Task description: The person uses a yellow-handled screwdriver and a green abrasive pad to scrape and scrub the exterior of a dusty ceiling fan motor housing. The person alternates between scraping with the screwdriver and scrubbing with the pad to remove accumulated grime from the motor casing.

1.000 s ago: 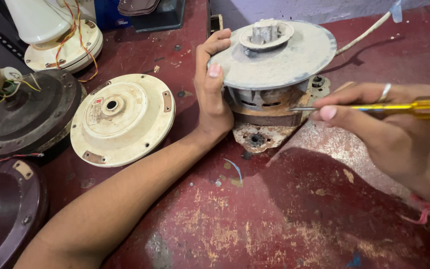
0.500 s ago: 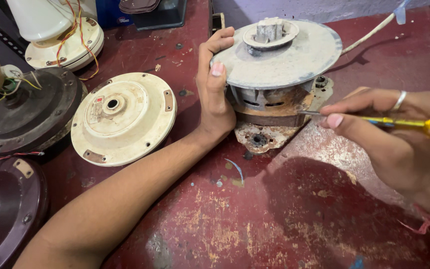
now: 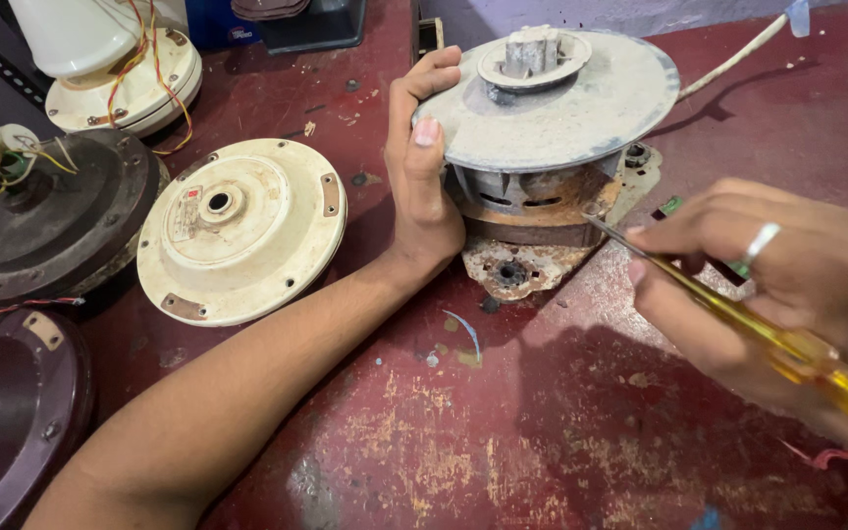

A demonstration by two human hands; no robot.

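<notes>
A dusty grey motor [image 3: 542, 128] with a wide round top and a rusty base plate [image 3: 517, 267] stands on the worn red table [image 3: 463, 432]. My left hand [image 3: 422, 172] grips the left edge of its round top, thumb on the rim. My right hand [image 3: 768, 285], with a ring on one finger, holds a screwdriver [image 3: 758, 329] with a yellow see-through handle. The screwdriver's metal tip touches the motor's rusty side near the lower right.
A cream round fan cover [image 3: 242, 231] lies left of my forearm. A dark motor housing [image 3: 51, 211] with coloured wires, a maroon cover [image 3: 7, 412] and a white fan body [image 3: 115, 59] crowd the left side. A white cable [image 3: 738, 59] runs off behind the motor.
My right hand has dropped lower and turned, so the screwdriver now slants up-left into the motor's side instead of lying level. The left hand keeps its grip.
</notes>
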